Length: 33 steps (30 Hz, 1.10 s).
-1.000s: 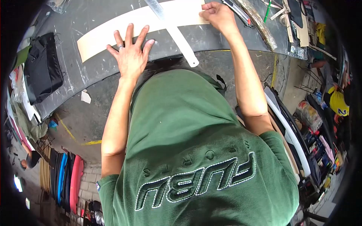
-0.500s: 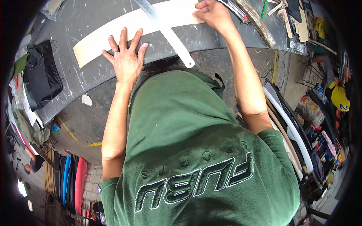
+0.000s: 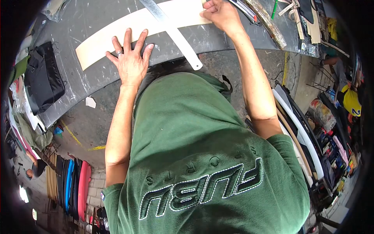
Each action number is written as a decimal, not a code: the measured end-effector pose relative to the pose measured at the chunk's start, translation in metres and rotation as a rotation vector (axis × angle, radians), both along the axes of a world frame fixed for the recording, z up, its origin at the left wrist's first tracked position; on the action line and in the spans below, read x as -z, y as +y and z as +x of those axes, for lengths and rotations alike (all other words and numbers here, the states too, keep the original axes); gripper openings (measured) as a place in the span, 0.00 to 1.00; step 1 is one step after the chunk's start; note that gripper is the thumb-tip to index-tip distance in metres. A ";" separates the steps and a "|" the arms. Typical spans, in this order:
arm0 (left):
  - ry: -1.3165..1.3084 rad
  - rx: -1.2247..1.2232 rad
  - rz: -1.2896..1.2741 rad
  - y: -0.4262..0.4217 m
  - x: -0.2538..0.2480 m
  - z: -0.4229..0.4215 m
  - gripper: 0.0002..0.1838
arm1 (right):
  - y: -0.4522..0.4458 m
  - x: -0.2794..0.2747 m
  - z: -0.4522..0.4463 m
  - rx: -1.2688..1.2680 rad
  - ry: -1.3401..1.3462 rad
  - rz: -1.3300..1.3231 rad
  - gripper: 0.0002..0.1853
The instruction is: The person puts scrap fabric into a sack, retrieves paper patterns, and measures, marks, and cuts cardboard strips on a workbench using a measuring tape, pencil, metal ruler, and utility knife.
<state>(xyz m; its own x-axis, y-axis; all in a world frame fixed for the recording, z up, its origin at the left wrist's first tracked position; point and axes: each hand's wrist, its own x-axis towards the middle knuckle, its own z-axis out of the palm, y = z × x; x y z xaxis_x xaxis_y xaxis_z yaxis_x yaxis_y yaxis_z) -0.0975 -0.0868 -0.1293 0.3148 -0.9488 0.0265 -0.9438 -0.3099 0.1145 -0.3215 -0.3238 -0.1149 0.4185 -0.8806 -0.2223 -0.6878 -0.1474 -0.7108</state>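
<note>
A long cream strip of card or thin board (image 3: 107, 37) lies across the dark worktable. My left hand (image 3: 131, 62) rests flat over its near edge, fingers spread, a ring on one of them. At the strip's right end my right hand (image 3: 223, 16) is closed, thumb and fingertips pinching the edge; part of that end is hidden by the fingers. A metal ruler (image 3: 180, 43) lies slantwise over the strip between both hands, its near end sticking out past the table's edge. Neither hand touches the ruler.
Right of my right hand lie a utility knife (image 3: 245, 11), a long plastic-wrapped bar (image 3: 269, 25) and a green stick (image 3: 274, 8). A black bag-like piece (image 3: 43, 78) sits on the table's left end. Rolls of material (image 3: 83, 191) stand lower left. Another person (image 3: 36, 167) is at far left.
</note>
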 end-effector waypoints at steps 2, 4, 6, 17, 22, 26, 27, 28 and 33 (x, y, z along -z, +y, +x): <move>-0.005 0.000 -0.003 0.000 0.000 0.000 0.28 | 0.002 -0.002 0.001 -0.002 0.002 -0.015 0.13; -0.007 -0.001 0.000 0.000 0.000 0.001 0.28 | 0.005 -0.009 0.004 -0.005 0.001 -0.023 0.12; -0.010 -0.001 0.008 0.000 0.000 0.001 0.28 | 0.008 -0.017 0.006 -0.008 0.014 -0.021 0.13; 0.005 -0.023 -0.019 0.000 -0.004 -0.001 0.28 | 0.001 0.007 -0.002 -0.115 0.083 -0.092 0.17; 0.083 -0.024 -0.066 0.001 -0.002 0.000 0.28 | 0.003 -0.005 0.003 -0.108 0.087 -0.087 0.17; 0.098 -0.030 -0.072 0.001 -0.002 -0.001 0.28 | 0.004 -0.008 0.006 -0.098 0.114 -0.073 0.16; 0.092 -0.034 -0.072 0.001 -0.002 0.000 0.28 | 0.004 -0.006 0.005 -0.100 0.107 -0.074 0.16; 0.094 -0.034 -0.070 0.001 -0.002 -0.001 0.28 | 0.003 -0.005 0.004 -0.101 0.101 -0.075 0.17; 0.105 -0.022 -0.069 0.002 0.000 0.001 0.28 | 0.000 0.000 0.002 -0.108 0.117 -0.071 0.16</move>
